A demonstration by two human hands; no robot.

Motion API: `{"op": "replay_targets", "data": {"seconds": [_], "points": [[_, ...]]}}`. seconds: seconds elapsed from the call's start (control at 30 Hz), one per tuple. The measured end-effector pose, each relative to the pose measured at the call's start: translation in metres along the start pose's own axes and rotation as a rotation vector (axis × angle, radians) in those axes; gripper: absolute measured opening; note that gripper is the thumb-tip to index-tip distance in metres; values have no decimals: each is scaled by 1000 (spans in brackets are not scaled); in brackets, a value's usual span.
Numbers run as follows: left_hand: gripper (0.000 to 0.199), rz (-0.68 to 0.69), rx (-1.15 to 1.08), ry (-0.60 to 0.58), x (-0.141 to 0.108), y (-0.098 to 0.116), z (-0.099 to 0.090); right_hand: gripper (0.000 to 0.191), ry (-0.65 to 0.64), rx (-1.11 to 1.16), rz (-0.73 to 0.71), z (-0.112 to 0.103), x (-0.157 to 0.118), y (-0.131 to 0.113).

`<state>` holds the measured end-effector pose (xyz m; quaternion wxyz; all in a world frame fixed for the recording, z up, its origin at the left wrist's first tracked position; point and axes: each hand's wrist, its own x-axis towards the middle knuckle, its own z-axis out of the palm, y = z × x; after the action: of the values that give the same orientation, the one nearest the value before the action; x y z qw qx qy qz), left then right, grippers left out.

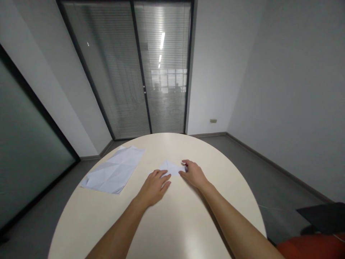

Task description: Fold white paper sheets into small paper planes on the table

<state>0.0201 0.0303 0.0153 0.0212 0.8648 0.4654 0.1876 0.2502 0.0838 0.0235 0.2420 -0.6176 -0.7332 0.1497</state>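
Note:
A small folded piece of white paper [172, 168] lies on the round table, with crease lines showing on top. My left hand [153, 187] rests over its left end, fingers stretched out and slightly apart. At the paper's right corner is my right hand [194, 174], its thumb and curled fingers closed around the edge; the forefinger reaches out above. Part of each end of the paper is hidden under the fingers.
Creased white sheets [115, 171] lie stacked at the table's left edge. The cream round tabletop [167, 230] fills the front. Beyond it stand a glass door with blinds [164, 108] and grey walls. A red chair [312, 246] is at lower right.

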Motion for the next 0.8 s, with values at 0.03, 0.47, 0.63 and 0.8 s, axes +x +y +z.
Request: {"op": "replay_targets", "data": {"seconds": [0.03, 0.47, 0.63, 0.8], "points": [[43, 0, 0, 2, 0, 0, 0, 57, -3, 1, 4, 0, 0, 0], [44, 5, -9, 5, 2, 0, -1, 23, -32, -139, -26, -11, -5, -11], [45, -1, 2, -2, 2, 2, -3, 21, -20, -213, -26, -15, -8, -19], [42, -4, 4, 4, 3, 2, -2, 22, -45, -287, -49, -17, -12, -24]]}}
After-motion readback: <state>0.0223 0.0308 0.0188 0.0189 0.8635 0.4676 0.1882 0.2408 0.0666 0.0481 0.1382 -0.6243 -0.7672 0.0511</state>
